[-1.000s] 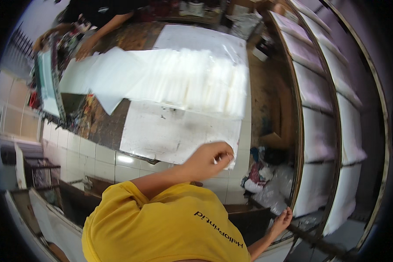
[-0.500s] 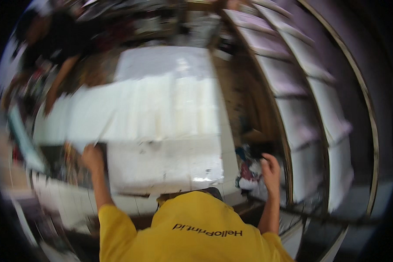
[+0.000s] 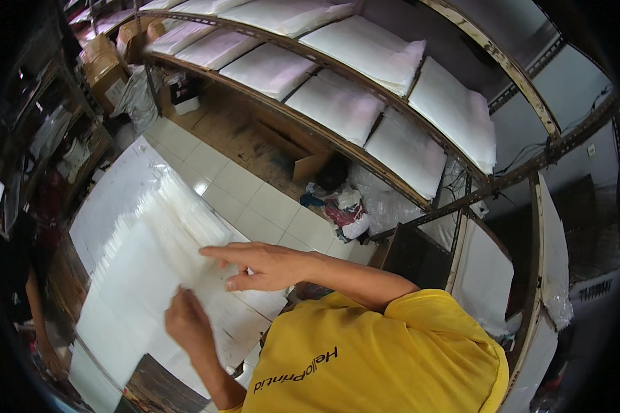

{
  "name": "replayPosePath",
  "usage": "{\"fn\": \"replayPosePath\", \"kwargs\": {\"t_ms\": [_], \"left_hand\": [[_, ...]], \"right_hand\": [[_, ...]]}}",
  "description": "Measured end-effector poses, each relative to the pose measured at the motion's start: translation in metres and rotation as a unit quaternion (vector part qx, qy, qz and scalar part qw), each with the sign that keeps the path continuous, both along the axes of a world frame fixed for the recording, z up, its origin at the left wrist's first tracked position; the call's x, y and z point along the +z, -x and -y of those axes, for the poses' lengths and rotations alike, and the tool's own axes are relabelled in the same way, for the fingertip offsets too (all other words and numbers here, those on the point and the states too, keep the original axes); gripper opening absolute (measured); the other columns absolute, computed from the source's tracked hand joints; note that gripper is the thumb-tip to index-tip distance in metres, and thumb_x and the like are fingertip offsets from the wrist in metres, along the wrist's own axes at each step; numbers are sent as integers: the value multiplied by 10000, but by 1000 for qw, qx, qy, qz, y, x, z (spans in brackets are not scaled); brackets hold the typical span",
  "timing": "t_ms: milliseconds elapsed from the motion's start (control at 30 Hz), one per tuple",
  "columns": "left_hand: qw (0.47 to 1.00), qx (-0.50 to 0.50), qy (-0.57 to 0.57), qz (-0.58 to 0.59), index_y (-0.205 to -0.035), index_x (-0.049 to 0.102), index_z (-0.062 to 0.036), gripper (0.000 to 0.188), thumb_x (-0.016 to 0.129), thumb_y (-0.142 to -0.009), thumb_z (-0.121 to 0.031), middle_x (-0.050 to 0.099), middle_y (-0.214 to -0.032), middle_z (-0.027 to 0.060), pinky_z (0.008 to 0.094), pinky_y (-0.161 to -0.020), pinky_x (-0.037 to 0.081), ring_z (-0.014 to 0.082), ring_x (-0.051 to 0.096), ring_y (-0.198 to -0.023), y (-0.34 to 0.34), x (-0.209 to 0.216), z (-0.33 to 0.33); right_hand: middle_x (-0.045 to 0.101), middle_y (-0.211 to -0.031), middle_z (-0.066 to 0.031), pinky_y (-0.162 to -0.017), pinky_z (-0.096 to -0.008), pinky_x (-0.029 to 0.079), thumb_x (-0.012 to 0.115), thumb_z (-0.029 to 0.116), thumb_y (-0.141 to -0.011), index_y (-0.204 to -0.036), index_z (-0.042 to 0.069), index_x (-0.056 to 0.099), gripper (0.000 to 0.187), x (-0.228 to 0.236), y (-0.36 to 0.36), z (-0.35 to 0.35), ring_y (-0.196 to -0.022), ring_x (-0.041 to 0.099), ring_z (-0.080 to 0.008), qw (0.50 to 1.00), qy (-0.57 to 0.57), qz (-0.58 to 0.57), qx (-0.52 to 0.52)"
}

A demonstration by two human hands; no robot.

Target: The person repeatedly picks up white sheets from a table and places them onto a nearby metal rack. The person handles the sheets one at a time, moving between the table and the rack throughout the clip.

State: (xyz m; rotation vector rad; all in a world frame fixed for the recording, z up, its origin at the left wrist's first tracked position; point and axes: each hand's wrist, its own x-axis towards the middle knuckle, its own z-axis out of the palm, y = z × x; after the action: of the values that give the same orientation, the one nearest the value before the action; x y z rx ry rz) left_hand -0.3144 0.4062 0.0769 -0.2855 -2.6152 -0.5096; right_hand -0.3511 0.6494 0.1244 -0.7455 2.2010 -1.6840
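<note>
A row of thin white sheets (image 3: 127, 268) lies fanned out with overlapping edges on a white-topped work surface (image 3: 120, 175). Over the near part of the sheets is my left hand (image 3: 189, 320), its fingers curled together; whatever they hold, if anything, I cannot make out. My right hand (image 3: 258, 267) reaches in from the right above the sheets' right edge. Its index finger is stretched out and the thumb stands apart, with nothing between them. I cannot tell whether either hand touches the sheets.
Metal-framed shelves (image 3: 365, 79) carry stacks of white sheets (image 3: 337, 107) along the far side. Under them lie an opened cardboard box (image 3: 310, 165) and a bundle of cloth and plastic (image 3: 348, 213). Another person's arm (image 3: 41, 323) shows at the left edge. Cartons (image 3: 103, 72) stand far left.
The view has swung right toward the shelves. My right hand has come from the right side over the sheets, near my left hand. A thin streak earlier beside my left hand no longer shows clearly.
</note>
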Motion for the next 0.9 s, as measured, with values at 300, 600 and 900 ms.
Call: {"fn": "replayPosePath", "kwargs": {"t_ms": [300, 600, 900], "left_hand": [[942, -289, -118, 125, -1124, 647, 0, 315, 685, -858, -163, 607, -715, 83, 392, -616, 447, 270, 574, -601, -1, 25, -120], [926, -289, -161, 184, -1105, 670, -9, 313, 718, -827, -146, 615, -708, 47, 347, -630, 451, 201, 567, -601, 18, 17, -141], [627, -480, -598, 138, -1063, 660, 39, 501, 458, -1021, -417, 678, -766, 177, 314, -618, 504, 237, 617, -626, 46, 125, -254]], "right_hand": [[683, -983, -181, -785, -399, 515, 543, 165, -931, -1041, 9, 637, 213, -22, 1, -81, -908, 670, -328, 981, -111, 21, -156], [653, -876, -210, -755, -429, 502, 529, 101, -868, -1043, 15, 502, 197, 14, 41, -226, -853, 654, -373, 937, -218, -9, -271], [558, -836, 56, -663, -244, 440, 612, 197, -924, -1078, 107, 579, 182, 119, 171, -377, -761, 498, -54, 941, -185, -197, -205]]}}
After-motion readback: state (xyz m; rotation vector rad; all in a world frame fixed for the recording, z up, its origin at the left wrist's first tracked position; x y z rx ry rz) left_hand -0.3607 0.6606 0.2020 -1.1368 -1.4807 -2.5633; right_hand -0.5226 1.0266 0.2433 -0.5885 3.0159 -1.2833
